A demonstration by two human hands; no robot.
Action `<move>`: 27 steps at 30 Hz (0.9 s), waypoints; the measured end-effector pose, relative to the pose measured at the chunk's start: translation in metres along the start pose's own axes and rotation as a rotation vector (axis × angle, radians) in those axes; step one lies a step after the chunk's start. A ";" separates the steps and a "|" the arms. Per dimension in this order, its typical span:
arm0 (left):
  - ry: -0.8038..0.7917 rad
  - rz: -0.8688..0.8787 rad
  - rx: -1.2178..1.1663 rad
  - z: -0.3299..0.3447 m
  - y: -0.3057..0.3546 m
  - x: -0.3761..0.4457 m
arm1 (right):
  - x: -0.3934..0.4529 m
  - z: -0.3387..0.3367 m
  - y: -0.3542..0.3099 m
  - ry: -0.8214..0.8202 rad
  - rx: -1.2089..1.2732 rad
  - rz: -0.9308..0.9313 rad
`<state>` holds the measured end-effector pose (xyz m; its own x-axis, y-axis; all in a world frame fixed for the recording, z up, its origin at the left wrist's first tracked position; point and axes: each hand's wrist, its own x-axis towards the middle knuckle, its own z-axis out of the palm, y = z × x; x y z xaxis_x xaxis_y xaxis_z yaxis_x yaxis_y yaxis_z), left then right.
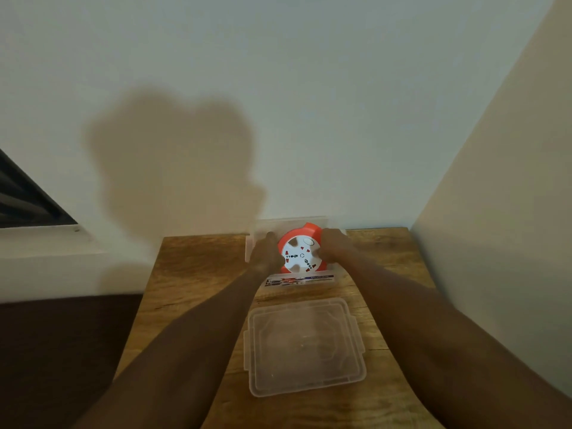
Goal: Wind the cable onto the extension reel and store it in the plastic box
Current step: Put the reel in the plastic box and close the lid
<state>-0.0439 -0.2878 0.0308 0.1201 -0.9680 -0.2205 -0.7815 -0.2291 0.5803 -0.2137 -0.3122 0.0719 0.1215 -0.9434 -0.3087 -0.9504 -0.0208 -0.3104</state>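
Note:
The orange extension reel (pixel 299 250), with a white socket face pointing up at me, sits inside a clear plastic box (pixel 297 281) at the far edge of the wooden table. My left hand (pixel 266 252) grips the reel's left side. My right hand (pixel 332 246) grips its right side. No loose cable shows outside the reel. The box carries a printed label on its near wall.
The box's clear lid (pixel 303 346) lies flat on the wooden table (pixel 198 274) just in front of the box. A white wall rises right behind the table and another wall closes in on the right. A dark window edge (pixel 28 196) sits at the far left.

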 end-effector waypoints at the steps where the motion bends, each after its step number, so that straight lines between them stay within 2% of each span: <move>1: -0.007 -0.017 -0.013 0.002 0.000 0.000 | 0.001 0.003 0.001 0.001 -0.004 -0.005; 15: 0.064 -0.019 -0.010 0.012 -0.008 -0.001 | 0.010 0.021 0.005 0.061 0.072 -0.053; 21: 0.156 0.108 -0.017 0.008 -0.006 -0.015 | 0.006 0.023 0.006 0.084 0.105 -0.097; 23: 0.238 0.203 -0.041 0.003 -0.012 -0.027 | -0.001 0.022 0.009 0.185 0.206 -0.097; 27: 0.438 0.409 0.047 -0.003 -0.054 -0.062 | -0.035 0.024 0.037 0.646 0.563 -0.110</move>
<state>-0.0075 -0.2163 0.0159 0.0374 -0.9310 0.3630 -0.8423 0.1661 0.5127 -0.2459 -0.2719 0.0499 -0.1448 -0.9525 0.2679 -0.6390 -0.1166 -0.7603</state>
